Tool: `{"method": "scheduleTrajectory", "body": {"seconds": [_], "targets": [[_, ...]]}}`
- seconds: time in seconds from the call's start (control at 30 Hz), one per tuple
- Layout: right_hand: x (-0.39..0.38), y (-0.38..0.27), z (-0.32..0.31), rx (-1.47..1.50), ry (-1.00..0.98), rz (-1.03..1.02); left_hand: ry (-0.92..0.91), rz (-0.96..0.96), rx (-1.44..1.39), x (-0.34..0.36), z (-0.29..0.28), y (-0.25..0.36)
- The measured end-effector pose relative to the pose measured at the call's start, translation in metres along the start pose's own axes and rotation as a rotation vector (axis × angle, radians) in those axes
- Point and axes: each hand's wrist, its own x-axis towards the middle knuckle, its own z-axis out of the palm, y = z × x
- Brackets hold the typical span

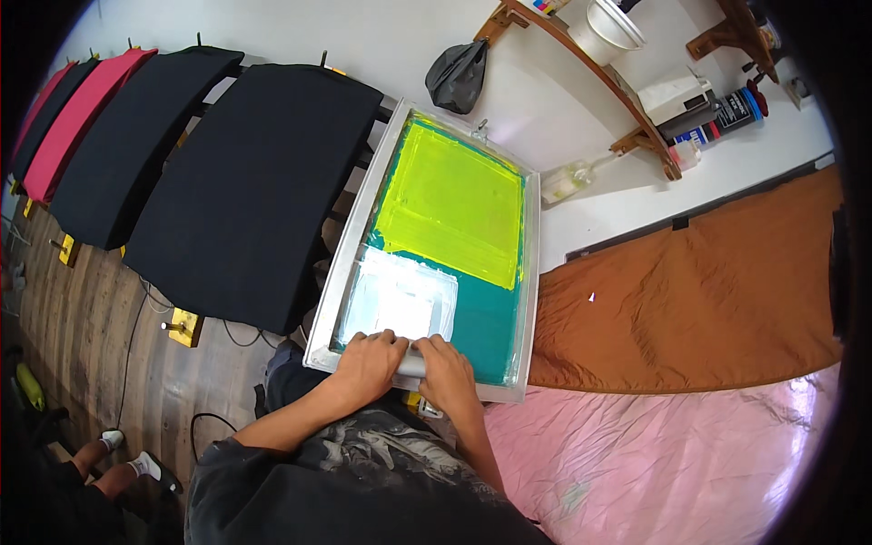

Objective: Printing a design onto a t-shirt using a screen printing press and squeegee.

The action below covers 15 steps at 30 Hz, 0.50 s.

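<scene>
From over here I'm clamping the left hand [372, 363] and right hand [444, 372] side by side on a grey bar [412, 364], sitting at the framed screen [490, 329]'s near end, beside the white ink [400, 295].

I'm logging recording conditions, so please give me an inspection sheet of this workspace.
Surface: metal-framed screen with green mesh; its support is mostly hidden.
Job's things: yellow ink on the far part, white ink at near left; grey bar at the near end.
Clutter: bucket and containers on the wall shelf; black bag hanging.
Hands: left hand and right hand both grip the bar.
Cables: dark cable on the wooden floor.
Surroundings: cloth-covered boards left, brown cloth right; another person's legs lower left.
</scene>
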Motion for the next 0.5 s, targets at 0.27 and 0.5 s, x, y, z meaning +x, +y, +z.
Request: {"method": "scheduleTrajectory", "body": {"seconds": [0.27,0.5], "targets": [[0.042,0.013,-0.016,-0.027,0.074,0.045,0.116,0.014,0.041,0.043,-0.011,-0.008],[0.014,0.003,0.015,-0.06,0.08,0.028,0.158,0.082,0.015,0.012,0.015,-0.016]]}}
